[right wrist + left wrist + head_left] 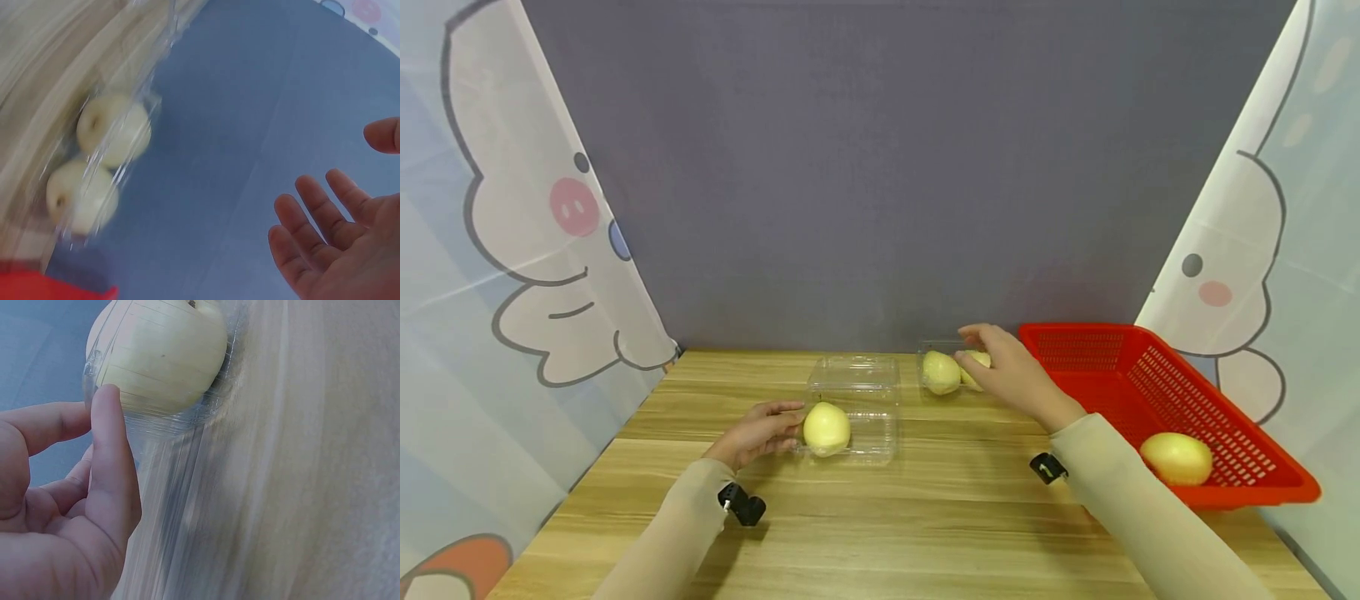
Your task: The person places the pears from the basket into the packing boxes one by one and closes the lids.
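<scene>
On the table stands a clear plastic clamshell box [874, 429] with its lid [853, 375] tipped back. One round pale yellow fruit [827, 430] with a short stem sits in its left half. The thumb and index finger of my left hand [763, 433] pinch the box's left edge, close beside the fruit [162, 353]. Farther back, another clear box [931, 344] holds two similar fruits [941, 372]. In the head view my right hand [1011, 371] overlaps that second box. Its fingers [308, 222] are spread and loosely bent, with nothing in them in the right wrist view.
A red plastic basket [1240, 417] with slotted walls stands at the right, one yellow fruit [1177, 458] in its near part. A dark grey panel [880, 175] rises along the table's back edge. Printed cartoon curtains [535, 208] hang at both sides.
</scene>
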### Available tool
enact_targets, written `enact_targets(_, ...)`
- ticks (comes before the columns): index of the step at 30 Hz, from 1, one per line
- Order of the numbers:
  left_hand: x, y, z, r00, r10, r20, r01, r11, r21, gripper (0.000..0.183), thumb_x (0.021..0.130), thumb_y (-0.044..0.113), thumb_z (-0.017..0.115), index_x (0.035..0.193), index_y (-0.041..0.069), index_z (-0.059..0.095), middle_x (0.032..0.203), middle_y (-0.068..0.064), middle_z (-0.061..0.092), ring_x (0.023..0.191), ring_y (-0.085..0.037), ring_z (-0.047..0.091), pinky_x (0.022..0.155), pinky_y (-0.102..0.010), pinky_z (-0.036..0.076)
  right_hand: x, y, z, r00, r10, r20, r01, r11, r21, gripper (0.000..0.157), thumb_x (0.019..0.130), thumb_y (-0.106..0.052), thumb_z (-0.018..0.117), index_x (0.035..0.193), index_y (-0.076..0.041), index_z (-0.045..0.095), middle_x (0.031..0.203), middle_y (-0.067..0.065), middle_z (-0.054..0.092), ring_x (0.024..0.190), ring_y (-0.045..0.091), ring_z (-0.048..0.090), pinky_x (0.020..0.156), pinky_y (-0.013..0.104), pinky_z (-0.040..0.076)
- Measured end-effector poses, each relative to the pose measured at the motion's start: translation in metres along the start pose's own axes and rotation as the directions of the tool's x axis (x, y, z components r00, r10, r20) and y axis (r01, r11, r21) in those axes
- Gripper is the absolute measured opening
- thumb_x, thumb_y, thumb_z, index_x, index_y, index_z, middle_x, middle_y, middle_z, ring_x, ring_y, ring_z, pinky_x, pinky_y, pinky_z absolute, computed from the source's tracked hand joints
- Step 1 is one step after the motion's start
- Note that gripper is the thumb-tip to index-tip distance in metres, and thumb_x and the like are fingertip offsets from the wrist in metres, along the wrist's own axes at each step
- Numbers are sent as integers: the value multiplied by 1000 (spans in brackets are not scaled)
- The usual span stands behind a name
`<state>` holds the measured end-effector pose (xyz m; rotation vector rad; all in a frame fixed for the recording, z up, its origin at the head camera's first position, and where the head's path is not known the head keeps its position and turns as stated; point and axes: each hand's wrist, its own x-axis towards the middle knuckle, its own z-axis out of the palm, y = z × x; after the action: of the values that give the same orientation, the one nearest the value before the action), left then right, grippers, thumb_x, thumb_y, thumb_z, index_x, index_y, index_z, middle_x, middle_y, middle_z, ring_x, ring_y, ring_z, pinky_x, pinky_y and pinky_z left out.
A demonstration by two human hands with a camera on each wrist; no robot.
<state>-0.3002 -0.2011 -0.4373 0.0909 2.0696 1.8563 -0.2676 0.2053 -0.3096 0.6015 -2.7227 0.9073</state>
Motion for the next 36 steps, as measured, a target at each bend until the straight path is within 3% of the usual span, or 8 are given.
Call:
enact_targets(9, -1, -2, -1, 1000, 12, 13, -12, 1000, -2, 56, 103, 17, 59, 149, -6, 37, 111, -12, 60, 88, -15, 62, 73, -23, 58, -19, 23, -31, 999, 33, -35, -33, 999, -22, 51, 104, -36, 54, 142, -3, 49, 135, 17, 55, 123, 37, 52, 103, 58, 44)
enact_targets(27, 0, -2, -1, 1000, 5, 9, -5, 1000, -11, 57, 103, 16, 59, 150, -6, 36, 108, -12, 59, 85, -14, 61, 72, -23, 58, -58, 71, -79, 992, 95, -86, -109, 980, -166, 47, 102, -29, 57, 134, 5, 53, 126, 26, 59, 112, 43, 55, 94, 64, 46)
enact_targets(36, 0, -2, -1, 1000, 10, 5, -10, 1000, -10, 56, 103, 16, 59, 149, -6, 37, 110, -12, 60, 88, -16, 62, 74, -25, 58, -71, 95, -95, 994, 105, -33, -110, 968, -226, 48, 101, -28, 59, 130, 10, 55, 121, 28, 61, 106, 43, 59, 89, 63, 49)
